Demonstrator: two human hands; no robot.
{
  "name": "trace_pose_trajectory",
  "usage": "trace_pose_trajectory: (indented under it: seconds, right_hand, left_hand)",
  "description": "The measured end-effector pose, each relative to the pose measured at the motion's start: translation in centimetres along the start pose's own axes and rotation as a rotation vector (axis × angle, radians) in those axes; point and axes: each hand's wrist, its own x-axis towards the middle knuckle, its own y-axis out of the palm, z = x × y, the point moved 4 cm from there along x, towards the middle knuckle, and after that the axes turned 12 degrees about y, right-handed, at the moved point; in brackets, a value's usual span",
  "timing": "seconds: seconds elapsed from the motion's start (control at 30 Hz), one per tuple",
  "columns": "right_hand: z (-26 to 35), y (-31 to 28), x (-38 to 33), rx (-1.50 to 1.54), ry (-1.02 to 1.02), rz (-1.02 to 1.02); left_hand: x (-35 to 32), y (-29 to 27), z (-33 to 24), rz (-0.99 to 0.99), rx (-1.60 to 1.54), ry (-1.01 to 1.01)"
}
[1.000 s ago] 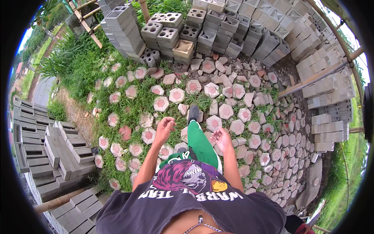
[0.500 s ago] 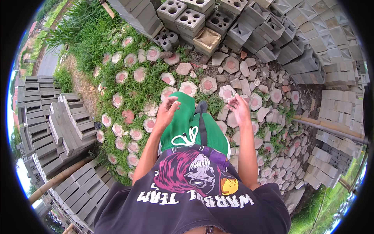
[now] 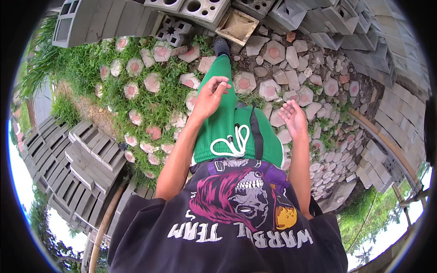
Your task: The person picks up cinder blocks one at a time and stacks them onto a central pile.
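Note:
My left hand [image 3: 210,99] hangs in front of my green trousers [image 3: 223,73], its fingers loosely bent and nothing seen in it. To the right, my right hand [image 3: 295,119] is held out over the stone paving, also bare, with its fingers loosely spread. Neither hand touches a block. Beyond my stepping shoe [image 3: 221,47] a square hollow mould-like block [image 3: 237,27] lies tilted against grey blocks with round holes [image 3: 200,10]. Beside it sits a grey block with a star-shaped opening [image 3: 174,32].
Hexagonal pavers [image 3: 274,53] and broken stones are set in grass [image 3: 114,98] and soil. Grey block stacks stand at far left [image 3: 100,22], left [image 3: 91,157] and right [image 3: 387,136]. Bamboo poles run at the right [image 3: 384,145] and lower left [image 3: 105,223].
I have stepped forward, one leg now stretched toward the far blocks, which appear closer. My left hand has swung forward and right; my right hand has shifted slightly right. Both stay without an object.

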Motion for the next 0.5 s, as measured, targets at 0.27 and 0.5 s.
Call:
trace_pose_trajectory:
  seconds: [0.27, 0.5]
  right_hand:
    - [11.7, 10.9, 7.1, -0.084, -0.001, -0.116]
    - [25.7, 17.6, 20.1, -0.175, -0.1, -0.17]
  left_hand:
    - [22.2, -6.1, -3.4, 0.03, 0.116, -0.09]
    - [42.5, -3.0, -5.0, 0.084, 0.239, 0.08]
